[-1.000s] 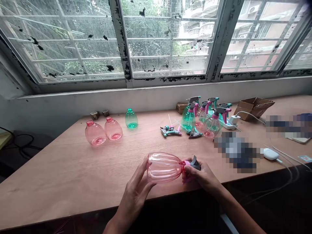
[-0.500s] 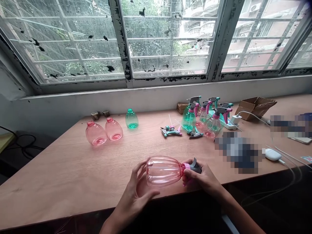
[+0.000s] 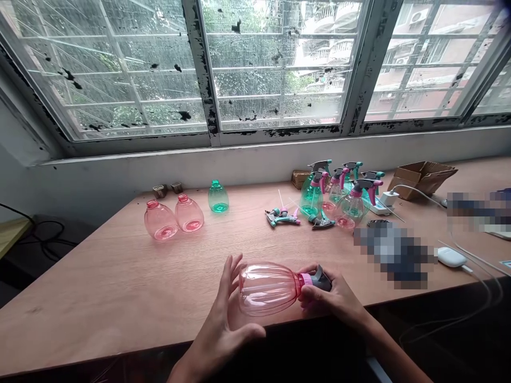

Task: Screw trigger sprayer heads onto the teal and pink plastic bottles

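A clear pink spray bottle (image 3: 266, 288) lies sideways over the near edge of the wooden table (image 3: 120, 287). My left hand (image 3: 223, 319) cups its round base, fingers spread along the body and thumb underneath. My right hand (image 3: 333, 298) is closed round the grey and pink trigger head (image 3: 318, 277) at the bottle's neck. Two headless pink bottles (image 3: 173, 218) and one green bottle (image 3: 217, 197) stand at the back left.
Several finished spray bottles (image 3: 339, 194) cluster at the back right, with loose trigger heads (image 3: 283, 217) beside them. A cardboard box (image 3: 423, 177), a power strip (image 3: 385, 201), white cables and a white device (image 3: 451, 257) lie to the right. A window wall runs behind.
My left hand has slid from the bottle's side to under its base, fingers opening out. The bottle has rolled a little; my right hand stays on the trigger head.
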Demonstrator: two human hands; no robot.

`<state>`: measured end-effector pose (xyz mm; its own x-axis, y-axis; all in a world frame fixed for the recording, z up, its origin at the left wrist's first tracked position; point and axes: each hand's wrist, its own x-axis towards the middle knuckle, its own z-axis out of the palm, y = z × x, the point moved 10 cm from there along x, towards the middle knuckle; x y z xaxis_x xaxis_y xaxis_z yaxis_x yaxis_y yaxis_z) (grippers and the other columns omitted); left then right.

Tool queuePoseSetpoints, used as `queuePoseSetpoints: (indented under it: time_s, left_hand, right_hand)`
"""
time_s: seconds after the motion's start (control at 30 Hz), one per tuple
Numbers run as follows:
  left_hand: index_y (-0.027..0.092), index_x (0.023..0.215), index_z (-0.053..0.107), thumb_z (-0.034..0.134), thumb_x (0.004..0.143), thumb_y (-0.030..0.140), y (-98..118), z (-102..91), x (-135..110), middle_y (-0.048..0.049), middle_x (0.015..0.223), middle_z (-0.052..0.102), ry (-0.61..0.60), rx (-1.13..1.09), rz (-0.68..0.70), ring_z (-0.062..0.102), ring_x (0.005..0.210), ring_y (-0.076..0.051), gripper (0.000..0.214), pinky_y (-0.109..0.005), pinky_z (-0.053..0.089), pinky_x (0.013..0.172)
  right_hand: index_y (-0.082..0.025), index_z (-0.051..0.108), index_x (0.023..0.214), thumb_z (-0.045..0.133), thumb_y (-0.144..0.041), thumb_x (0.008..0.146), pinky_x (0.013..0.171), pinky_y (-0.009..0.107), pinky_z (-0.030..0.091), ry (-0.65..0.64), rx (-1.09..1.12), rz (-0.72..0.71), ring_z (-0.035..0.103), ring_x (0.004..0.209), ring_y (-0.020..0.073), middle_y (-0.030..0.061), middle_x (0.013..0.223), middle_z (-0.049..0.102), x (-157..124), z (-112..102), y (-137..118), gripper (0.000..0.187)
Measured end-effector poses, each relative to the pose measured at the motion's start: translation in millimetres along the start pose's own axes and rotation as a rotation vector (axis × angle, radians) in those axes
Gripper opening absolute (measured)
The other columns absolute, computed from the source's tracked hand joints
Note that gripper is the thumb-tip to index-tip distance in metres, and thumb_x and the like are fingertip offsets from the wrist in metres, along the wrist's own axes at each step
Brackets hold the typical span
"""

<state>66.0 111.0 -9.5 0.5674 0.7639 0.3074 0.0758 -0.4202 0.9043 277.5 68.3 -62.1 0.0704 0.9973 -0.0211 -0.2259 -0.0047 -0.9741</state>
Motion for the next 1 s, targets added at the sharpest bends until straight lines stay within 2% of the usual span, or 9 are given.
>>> queuePoseSetpoints:
  time_s: [0.1, 0.17, 0.27, 0.33, 0.53, 0.7, 0.8, 0.9, 1.0]
  left_hand:
    - [0.034, 0.153, 0.025, 0.066, 0.088, 0.048, -12.0, -0.4, 1.7, -0.0078, 0.158, 0.035, -0.028, 0.001, -0.098, 0.032, 0.146, -0.032, 0.078, -0.050, 0.029, 0.119]
    - [0.033, 0.150, 0.033, 0.064, 0.090, 0.046, -16.0, -0.8, 2.9, -0.0055, 0.157, 0.037, -0.038, 0.030, -0.129, 0.030, 0.147, -0.031, 0.069, -0.050, 0.025, 0.121]
    - [0.037, 0.150, 0.031, 0.067, 0.089, 0.042, -16.9, 0.2, 4.0, -0.0018, 0.160, 0.033, -0.050, 0.015, -0.130, 0.026, 0.148, -0.030, 0.072, -0.048, 0.024, 0.122]
    - [0.038, 0.150, 0.030, 0.069, 0.088, 0.040, -16.7, 1.9, 3.9, -0.0014, 0.160, 0.033, -0.062, -0.009, -0.122, 0.029, 0.147, -0.029, 0.073, -0.048, 0.025, 0.122]
    - [0.040, 0.147, 0.032, 0.077, 0.082, 0.033, -9.1, 0.3, 2.3, -0.0049, 0.154, 0.040, -0.015, 0.069, -0.016, 0.045, 0.138, -0.031, 0.079, -0.048, 0.040, 0.115]
    - [0.038, 0.142, 0.036, 0.076, 0.082, 0.035, 8.2, 0.0, -2.6, -0.0078, 0.150, 0.041, 0.027, 0.263, 0.174, 0.039, 0.141, -0.031, 0.072, -0.052, 0.035, 0.117]
    - [0.036, 0.136, 0.042, 0.071, 0.087, 0.031, 13.7, 4.7, -4.6, -0.0088, 0.152, 0.036, 0.017, 0.342, 0.269, 0.039, 0.140, -0.030, 0.058, -0.052, 0.037, 0.115]
    - [0.035, 0.130, 0.045, 0.069, 0.089, 0.028, 13.7, 9.6, -2.6, -0.0097, 0.153, 0.033, 0.003, 0.364, 0.294, 0.038, 0.142, -0.030, 0.048, -0.052, 0.039, 0.114]
    - [0.033, 0.137, 0.036, 0.068, 0.089, 0.031, 12.5, 8.2, -0.5, -0.0128, 0.153, 0.035, 0.039, 0.368, 0.270, 0.035, 0.144, -0.031, 0.058, -0.055, 0.037, 0.114]
  right_hand:
    - [-0.016, 0.064, 0.095, 0.086, -0.041, 0.072, 0.057, 0.030, 0.063, 0.005, -0.030, -0.002, 0.072, 0.060, 0.0188, 0.0030, 0.069, 0.075, -0.1, 0.6, 0.8, 0.040]
    - [-0.017, 0.065, 0.096, 0.087, -0.041, 0.072, 0.056, 0.029, 0.062, 0.018, -0.032, -0.023, 0.071, 0.059, 0.0182, 0.0022, 0.069, 0.074, -0.6, 0.1, -1.3, 0.040]
    - [-0.017, 0.066, 0.099, 0.087, -0.040, 0.072, 0.054, 0.027, 0.061, 0.034, -0.023, -0.045, 0.071, 0.059, 0.0173, 0.0004, 0.071, 0.072, -1.1, -0.6, -4.7, 0.042]
    - [-0.018, 0.065, 0.099, 0.087, -0.039, 0.072, 0.053, 0.026, 0.060, 0.031, -0.006, -0.042, 0.070, 0.058, 0.0164, -0.0003, 0.070, 0.072, 0.0, -0.8, -4.8, 0.041]
    - [-0.018, 0.058, 0.093, 0.082, -0.041, 0.078, 0.049, 0.028, 0.057, -0.044, 0.076, 0.008, 0.066, 0.049, 0.0164, 0.0005, 0.060, 0.072, 9.2, 1.5, 1.3, 0.036]
    - [-0.015, 0.058, 0.096, 0.081, -0.043, 0.077, 0.047, 0.025, 0.054, -0.041, 0.030, 0.052, 0.068, 0.048, 0.0169, 0.0038, 0.063, 0.074, 12.6, -0.3, 1.0, 0.041]
    - [-0.014, 0.059, 0.097, 0.078, -0.045, 0.080, 0.046, 0.024, 0.053, -0.037, 0.008, 0.045, 0.067, 0.047, 0.0159, 0.0044, 0.064, 0.074, 14.7, -2.0, -0.2, 0.040]
    - [-0.013, 0.058, 0.103, 0.075, -0.045, 0.083, 0.048, 0.025, 0.053, -0.041, -0.008, 0.025, 0.067, 0.048, 0.0163, 0.0050, 0.067, 0.075, 16.6, -5.6, -0.4, 0.041]
    - [-0.014, 0.056, 0.114, 0.075, -0.042, 0.085, 0.055, 0.026, 0.054, -0.091, -0.006, -0.035, 0.069, 0.055, 0.0166, 0.0049, 0.072, 0.076, 15.0, -5.4, -8.9, 0.045]
